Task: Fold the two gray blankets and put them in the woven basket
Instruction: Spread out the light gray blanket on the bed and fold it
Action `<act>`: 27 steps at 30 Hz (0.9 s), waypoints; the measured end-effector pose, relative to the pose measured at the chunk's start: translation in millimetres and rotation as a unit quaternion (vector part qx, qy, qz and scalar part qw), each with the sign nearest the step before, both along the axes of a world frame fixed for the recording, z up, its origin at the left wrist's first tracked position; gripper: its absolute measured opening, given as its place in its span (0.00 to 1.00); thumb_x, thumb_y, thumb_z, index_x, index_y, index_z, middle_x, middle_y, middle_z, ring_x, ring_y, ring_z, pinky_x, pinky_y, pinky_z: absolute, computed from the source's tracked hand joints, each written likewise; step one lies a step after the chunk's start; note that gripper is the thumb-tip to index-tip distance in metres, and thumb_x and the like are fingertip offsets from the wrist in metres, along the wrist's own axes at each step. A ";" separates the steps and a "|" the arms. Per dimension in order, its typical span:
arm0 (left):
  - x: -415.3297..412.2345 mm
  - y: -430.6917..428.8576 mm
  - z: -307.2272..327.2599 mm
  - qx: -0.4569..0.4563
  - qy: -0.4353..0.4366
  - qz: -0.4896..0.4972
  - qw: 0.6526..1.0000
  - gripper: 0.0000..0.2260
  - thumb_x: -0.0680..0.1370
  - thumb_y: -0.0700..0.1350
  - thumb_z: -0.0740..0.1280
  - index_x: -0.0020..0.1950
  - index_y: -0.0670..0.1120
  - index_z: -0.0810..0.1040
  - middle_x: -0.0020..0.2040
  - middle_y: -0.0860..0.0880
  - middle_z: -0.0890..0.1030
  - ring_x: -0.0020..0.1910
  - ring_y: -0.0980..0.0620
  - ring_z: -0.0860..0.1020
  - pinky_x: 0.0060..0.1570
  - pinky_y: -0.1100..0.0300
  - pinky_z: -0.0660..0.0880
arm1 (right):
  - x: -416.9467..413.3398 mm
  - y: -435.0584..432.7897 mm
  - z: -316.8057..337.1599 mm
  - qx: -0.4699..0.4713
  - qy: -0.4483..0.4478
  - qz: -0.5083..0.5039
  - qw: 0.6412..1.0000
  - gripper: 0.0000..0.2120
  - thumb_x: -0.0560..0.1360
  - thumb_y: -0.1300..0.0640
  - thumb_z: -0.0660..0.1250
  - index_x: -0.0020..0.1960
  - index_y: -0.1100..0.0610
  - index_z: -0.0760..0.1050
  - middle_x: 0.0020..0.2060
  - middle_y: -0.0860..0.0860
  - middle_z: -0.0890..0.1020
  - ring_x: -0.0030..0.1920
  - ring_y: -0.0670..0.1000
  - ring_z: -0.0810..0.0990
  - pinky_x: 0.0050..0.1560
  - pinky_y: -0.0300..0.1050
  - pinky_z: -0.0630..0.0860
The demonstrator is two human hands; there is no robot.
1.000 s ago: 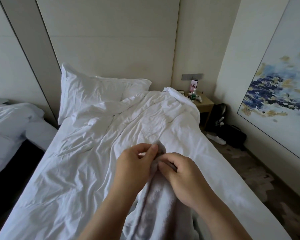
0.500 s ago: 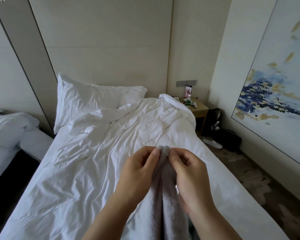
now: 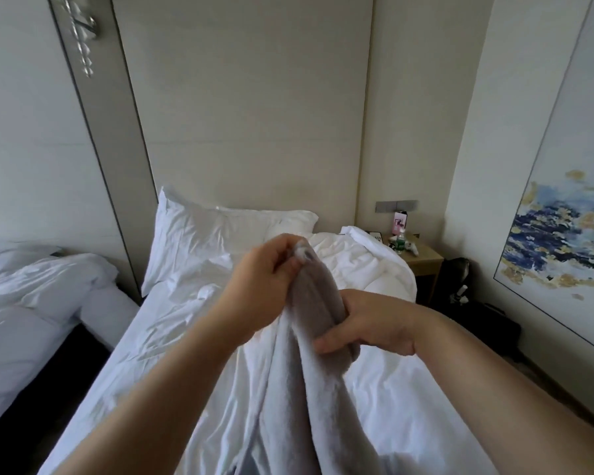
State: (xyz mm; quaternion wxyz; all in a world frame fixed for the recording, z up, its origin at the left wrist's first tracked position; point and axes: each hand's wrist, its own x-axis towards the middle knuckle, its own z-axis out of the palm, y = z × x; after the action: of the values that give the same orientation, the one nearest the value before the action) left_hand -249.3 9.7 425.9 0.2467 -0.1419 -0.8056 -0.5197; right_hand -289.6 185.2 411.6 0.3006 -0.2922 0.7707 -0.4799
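A gray blanket point(image 3: 295, 382) hangs in long folds from both hands, held up over the white bed point(image 3: 172, 337). My left hand point(image 3: 258, 286) pinches the blanket's top corners, raised in front of the pillows. My right hand point(image 3: 367, 323) grips the blanket lower down, fingers wrapped round its bunched edge from the right. The blanket's lower part runs out of view at the bottom. No second gray blanket and no woven basket are in view.
White pillows point(image 3: 213, 234) and a rumpled duvet point(image 3: 364, 265) lie at the bed's head. A second bed point(image 3: 31, 296) stands at left across a dark gap. A nightstand point(image 3: 422, 258) with small items sits at right, dark bags point(image 3: 477, 313) on the floor beyond.
My left hand has lifted the pinched corners higher. My right hand has let go of the top and slid down the blanket to grip it lower. The view has tilted upward.
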 end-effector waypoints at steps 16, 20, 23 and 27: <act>-74.0 -146.1 137.0 0.107 0.073 0.319 0.939 0.08 0.81 0.42 0.59 0.46 0.46 0.77 0.36 0.51 0.75 0.42 0.48 0.73 0.43 0.57 0.69 | -118.7 42.4 59.2 0.303 0.251 -0.227 0.891 0.10 0.62 0.51 0.74 0.42 0.52 0.80 0.40 0.48 0.83 0.40 0.46 0.81 0.36 0.38 0.75; -80.5 -168.3 143.8 0.144 0.071 0.352 0.922 0.09 0.81 0.43 0.58 0.49 0.44 0.77 0.41 0.46 0.76 0.44 0.47 0.73 0.45 0.57 0.68 | -138.0 77.1 98.9 0.311 0.327 -0.287 0.845 0.06 0.63 0.51 0.73 0.36 0.53 0.80 0.34 0.50 0.81 0.37 0.48 0.79 0.30 0.40 0.68; -85.0 -174.2 151.1 0.152 0.063 0.359 0.919 0.10 0.81 0.44 0.58 0.51 0.42 0.77 0.44 0.44 0.76 0.45 0.46 0.73 0.45 0.56 0.68 | -145.0 100.4 128.3 0.280 0.376 -0.329 0.820 0.12 0.67 0.47 0.74 0.31 0.51 0.76 0.33 0.49 0.79 0.36 0.48 0.77 0.31 0.42 0.66; -91.5 -181.2 169.8 0.173 0.079 0.364 0.912 0.10 0.82 0.45 0.58 0.52 0.43 0.77 0.45 0.44 0.76 0.46 0.47 0.73 0.48 0.55 0.70 | -158.9 129.0 151.0 0.155 0.386 -0.425 0.804 0.14 0.69 0.49 0.75 0.37 0.58 0.76 0.35 0.55 0.79 0.38 0.55 0.77 0.33 0.44 0.68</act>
State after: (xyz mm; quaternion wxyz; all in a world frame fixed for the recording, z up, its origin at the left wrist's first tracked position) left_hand -340.8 -171.5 595.8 0.5023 0.1660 -0.6765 -0.5124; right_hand -448.5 314.3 562.5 -0.2140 -0.0458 0.9343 -0.2815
